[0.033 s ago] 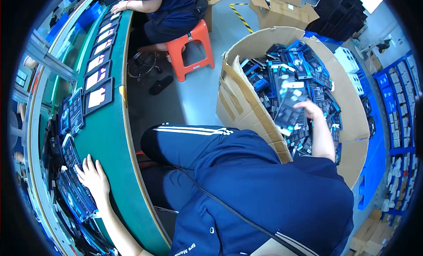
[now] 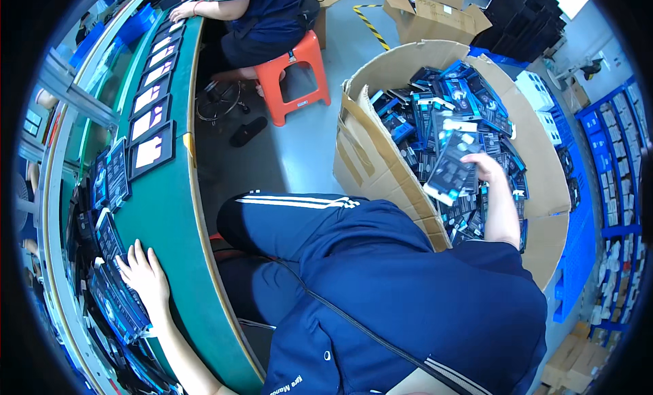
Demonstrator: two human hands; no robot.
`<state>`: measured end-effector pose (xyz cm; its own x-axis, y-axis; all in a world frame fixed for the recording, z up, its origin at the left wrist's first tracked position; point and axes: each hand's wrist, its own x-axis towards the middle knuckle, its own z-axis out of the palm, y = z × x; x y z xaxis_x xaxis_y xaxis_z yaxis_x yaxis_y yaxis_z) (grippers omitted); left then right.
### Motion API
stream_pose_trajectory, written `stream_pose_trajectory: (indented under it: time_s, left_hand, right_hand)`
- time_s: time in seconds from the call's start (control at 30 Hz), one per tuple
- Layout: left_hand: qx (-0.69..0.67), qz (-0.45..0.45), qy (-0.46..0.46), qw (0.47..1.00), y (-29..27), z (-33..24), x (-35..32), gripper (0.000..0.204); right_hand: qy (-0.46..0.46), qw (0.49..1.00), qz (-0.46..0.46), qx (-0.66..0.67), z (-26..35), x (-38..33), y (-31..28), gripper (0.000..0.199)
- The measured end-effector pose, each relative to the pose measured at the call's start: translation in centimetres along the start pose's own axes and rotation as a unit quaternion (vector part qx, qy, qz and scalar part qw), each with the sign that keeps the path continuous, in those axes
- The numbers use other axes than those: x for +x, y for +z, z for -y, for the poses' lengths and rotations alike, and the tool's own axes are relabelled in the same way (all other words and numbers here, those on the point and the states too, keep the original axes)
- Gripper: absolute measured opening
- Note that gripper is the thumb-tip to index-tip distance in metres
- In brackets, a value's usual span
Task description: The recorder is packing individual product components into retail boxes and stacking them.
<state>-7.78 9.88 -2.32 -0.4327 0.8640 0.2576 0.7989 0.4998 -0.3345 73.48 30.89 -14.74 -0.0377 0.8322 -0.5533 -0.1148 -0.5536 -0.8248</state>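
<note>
My right hand [image 2: 486,168] grips a flat black printed box [image 2: 451,166] by its right edge, thumb on top. It hangs tilted over a large cardboard carton [image 2: 391,174] heaped with similar black-and-blue boxes [image 2: 491,104]; it is slightly blurred. On the left, my left hand [image 2: 147,278] lies with its fingers spread at the edge of the green table [image 2: 173,228]. Its fingertips are by a stack of flat black-and-blue boxes [image 2: 112,293], and whether they press on them I cannot tell.
Black trays with pale inserts [image 2: 151,150] line the table further up. A co-worker in dark blue [image 2: 265,21] sits on an orange stool [image 2: 299,75] at the far end. Blue shelving [image 2: 615,170] stands at the right, another open carton [image 2: 435,21] behind.
My right hand has shifted slightly to the right and away from me with the black box. The left hand stays where it was.
</note>
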Motion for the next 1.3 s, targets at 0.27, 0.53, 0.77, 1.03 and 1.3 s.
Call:
stream_pose_trajectory:
  time_s: [0.27,0.53,0.77,1.03,1.3]
  left_hand:
    - [-0.006,-0.016,0.006,1.0,-0.4,-0.5,0.0,0.045]
    - [-0.029,-0.017,0.009,0.999,-1.3,-1.6,0.4,0.046]
    - [-0.055,-0.015,-0.011,0.998,-2.1,-1.5,-0.2,0.047]
    - [-0.121,-0.059,0.002,0.991,-2.8,-1.6,-0.7,0.046]
    - [-0.151,-0.084,-0.001,0.985,-1.8,-1.6,-0.9,0.049]
  right_hand:
    - [0.264,0.901,0.112,-0.324,-3.2,1.1,0.2,0.04]
    - [-0.011,0.893,-0.041,-0.447,-15.4,3.4,8.3,0.078]
    - [0.315,0.937,0.148,-0.019,-13.2,5.7,8.1,0.045]
    - [0.334,0.925,0.164,-0.075,-13.8,4.3,6.0,0.047]
    - [0.403,0.879,0.237,-0.093,-9.5,3.9,5.4,0.053]
